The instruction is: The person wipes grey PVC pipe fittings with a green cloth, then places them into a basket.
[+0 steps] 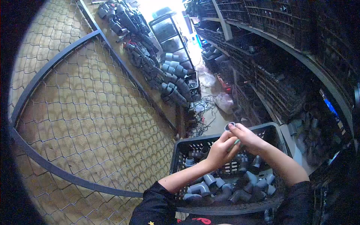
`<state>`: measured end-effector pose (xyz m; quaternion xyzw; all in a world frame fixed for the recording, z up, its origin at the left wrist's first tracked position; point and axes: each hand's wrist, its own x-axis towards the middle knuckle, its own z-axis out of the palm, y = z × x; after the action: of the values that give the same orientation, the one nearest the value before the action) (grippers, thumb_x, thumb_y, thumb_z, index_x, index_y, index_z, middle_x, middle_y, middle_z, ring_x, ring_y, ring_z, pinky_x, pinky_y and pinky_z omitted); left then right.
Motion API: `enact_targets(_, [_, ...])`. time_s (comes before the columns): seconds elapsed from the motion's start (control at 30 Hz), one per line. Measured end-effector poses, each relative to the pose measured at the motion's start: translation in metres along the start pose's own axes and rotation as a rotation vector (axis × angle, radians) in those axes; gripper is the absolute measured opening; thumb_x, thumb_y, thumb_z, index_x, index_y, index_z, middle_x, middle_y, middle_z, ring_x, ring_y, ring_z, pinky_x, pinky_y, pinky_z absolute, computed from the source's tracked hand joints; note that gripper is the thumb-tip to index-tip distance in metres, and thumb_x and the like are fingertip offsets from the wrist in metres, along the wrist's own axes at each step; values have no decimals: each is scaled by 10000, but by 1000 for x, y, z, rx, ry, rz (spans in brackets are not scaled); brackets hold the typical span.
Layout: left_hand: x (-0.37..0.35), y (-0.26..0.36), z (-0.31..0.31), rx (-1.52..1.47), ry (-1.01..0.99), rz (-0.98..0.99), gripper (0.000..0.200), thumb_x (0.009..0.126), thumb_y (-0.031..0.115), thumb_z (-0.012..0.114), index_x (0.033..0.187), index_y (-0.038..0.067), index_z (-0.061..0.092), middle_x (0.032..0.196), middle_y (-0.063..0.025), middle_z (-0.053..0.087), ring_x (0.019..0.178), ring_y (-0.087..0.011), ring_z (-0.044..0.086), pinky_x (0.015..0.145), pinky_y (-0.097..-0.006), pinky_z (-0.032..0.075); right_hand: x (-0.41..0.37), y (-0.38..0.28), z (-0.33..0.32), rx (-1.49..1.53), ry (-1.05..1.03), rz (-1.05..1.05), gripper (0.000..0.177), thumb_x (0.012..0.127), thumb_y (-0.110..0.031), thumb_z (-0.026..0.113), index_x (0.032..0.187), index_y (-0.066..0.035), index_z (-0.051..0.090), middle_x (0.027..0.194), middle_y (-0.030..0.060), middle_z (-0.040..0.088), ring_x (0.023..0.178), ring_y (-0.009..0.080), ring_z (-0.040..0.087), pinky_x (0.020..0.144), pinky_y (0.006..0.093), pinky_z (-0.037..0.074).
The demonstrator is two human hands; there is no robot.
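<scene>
Right hand closed on a pipe fitting above the far side of the black crate. Left hand curled beside it; hold cannot be told. Grey elbows lie nearer.

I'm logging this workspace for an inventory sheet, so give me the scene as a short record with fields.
Right hand: holding a round-mouthed piece
Left hand: close against the right; grip partly hidden
Below hands: black crate
Crate contents: grey elbow fittings, jumbled
Picture left: wire-mesh panel
Beyond: piled grey fittings
</scene>
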<state>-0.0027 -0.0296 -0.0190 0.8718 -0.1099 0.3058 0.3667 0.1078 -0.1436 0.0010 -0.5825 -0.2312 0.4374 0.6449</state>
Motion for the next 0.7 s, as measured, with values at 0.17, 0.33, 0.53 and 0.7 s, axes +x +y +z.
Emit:
enact_targets(0.17, [9, 11, -14, -13, -62, -95, 212, 915, 111, 638, 1113, 37, 652, 986, -127, 602, 848, -267, 625, 740, -338, 512, -4, -16, -5, 132, 85, 77, 423, 962, -488, 559, 1054, -75, 581, 937, 18, 619, 824, 89, 568, 709, 268, 465])
enact_targets(0.33, [11, -5, -21, 147, 4, 143, 369, 817, 121, 743, 1181, 145, 681, 969, -99, 619, 834, -236, 631, 730, -348, 531, 7, -9, -11, 451, -30, 157, 541, 1026, -511, 260, 1079, -83, 586, 896, 31, 632, 770, 149, 621, 680, 311, 535])
enact_targets(0.53, [13, -15, -34, 263, 88, 171, 409, 777, 118, 761, 1176, 173, 690, 975, -86, 609, 856, -245, 629, 734, -352, 536, -8, -19, -5, 198, -32, 36, 393, 1046, -393, 336, 1150, -81, 551, 990, 36, 613, 801, 120, 618, 591, 307, 554])
enact_targets(0.7, [12, -9, -35, 327, 176, 153, 416, 746, 97, 763, 1149, 175, 698, 972, -84, 582, 844, -247, 627, 717, -354, 539, 3, -10, -15, 201, -17, -84, 331, 1037, -295, 446, 1224, -32, 514, 1078, 47, 607, 956, 104, 616, 783, 256, 530])
